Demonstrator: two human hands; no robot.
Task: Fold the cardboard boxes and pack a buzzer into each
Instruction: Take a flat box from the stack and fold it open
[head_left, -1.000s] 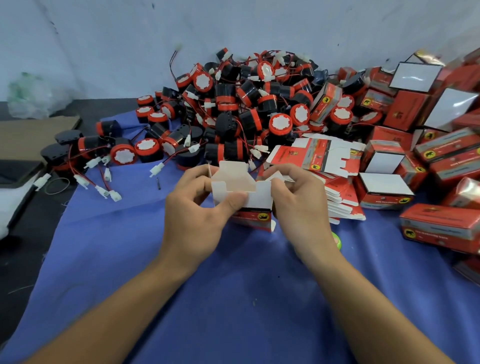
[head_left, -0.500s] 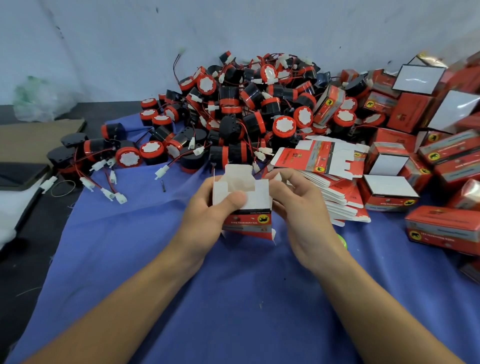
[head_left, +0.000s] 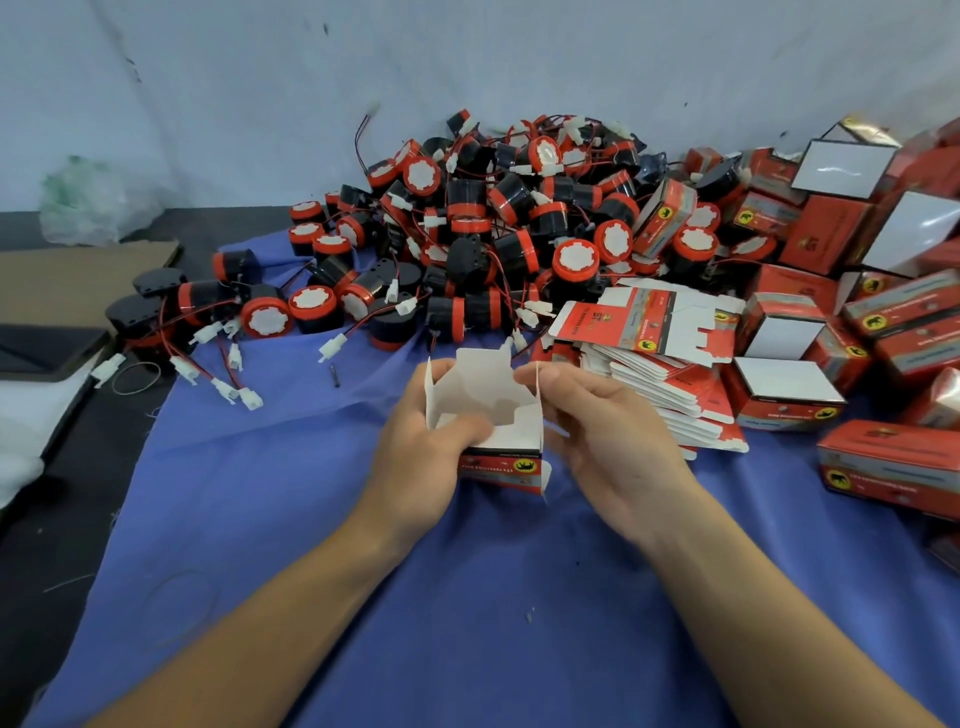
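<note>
We hold a half-folded cardboard box (head_left: 493, 402) in front of the buzzer heap (head_left: 493, 234), over the blue cloth (head_left: 467, 597) that covers this part of the tabletop (head_left: 52, 545). Its white inside faces us and its flaps stand up, open; the red printed band runs along its lower edge.

Our left hand (head_left: 415, 457) grips the box from the side away from the flat stack, the thumb pressed on the near white wall and the other fingers curled round behind. Our right hand (head_left: 613, 441) comes in from the other side, its fingers (head_left: 561, 374) curled narrowly and pinching the upright side flap at its top edge.

The heap, black and red buzzers with red wires and white plugs, lies against the pale wall. Just beside the heap, on our right-hand side, a stack of flat boxes (head_left: 654, 332) fans out, and beyond that stack sit the folded boxes (head_left: 883, 312), several showing white ends. On the heap's other side lie a brown cardboard sheet (head_left: 67, 280) and a crumpled plastic bag (head_left: 88, 208).
</note>
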